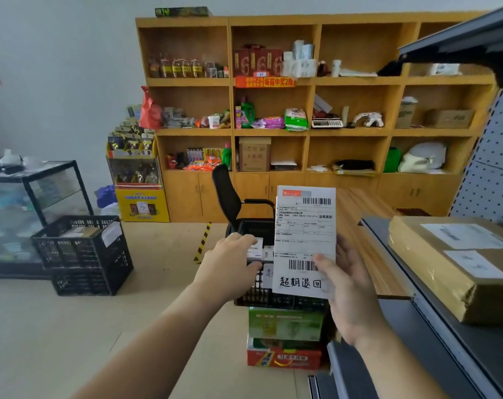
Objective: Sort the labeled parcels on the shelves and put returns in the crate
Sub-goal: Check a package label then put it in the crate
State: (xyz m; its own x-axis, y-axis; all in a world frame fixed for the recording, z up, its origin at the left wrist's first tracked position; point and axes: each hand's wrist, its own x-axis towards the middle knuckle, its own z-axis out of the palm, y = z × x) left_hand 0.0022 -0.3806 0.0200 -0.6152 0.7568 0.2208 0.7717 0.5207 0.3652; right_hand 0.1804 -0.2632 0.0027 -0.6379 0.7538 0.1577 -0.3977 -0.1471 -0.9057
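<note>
Pinched at its lower right corner, the flat white parcel point(305, 234) stands upright in the right hand point(351, 295), thumb pressed on the printed label and the fingers behind it; the handwritten line under the lower barcode appears to mark it as a return. It hangs just above the near right side of the black crate point(254, 296), which sits on two stacked cartons point(284, 323) directly in front of the person. The left hand point(230, 263) reaches over the crate's left side with its fingers curled near a small white box point(256, 250) inside; whether it grips that box or only touches it, I cannot tell. The step in hand looks like dropping this return into the crate. To do it well, the left hand should probably push the small boxes aside to open a flat space, then the right hand can tip the parcel forward and lower it label up, so the marking can be read later. Letting go from height risks it sliding off the rim to the floor. A second pair of black crates point(83, 254) stands well apart on the left, so the one in front seems the right target. Brown parcels point(446, 269) wait on the metal shelf point(434, 349) to the right.
</note>
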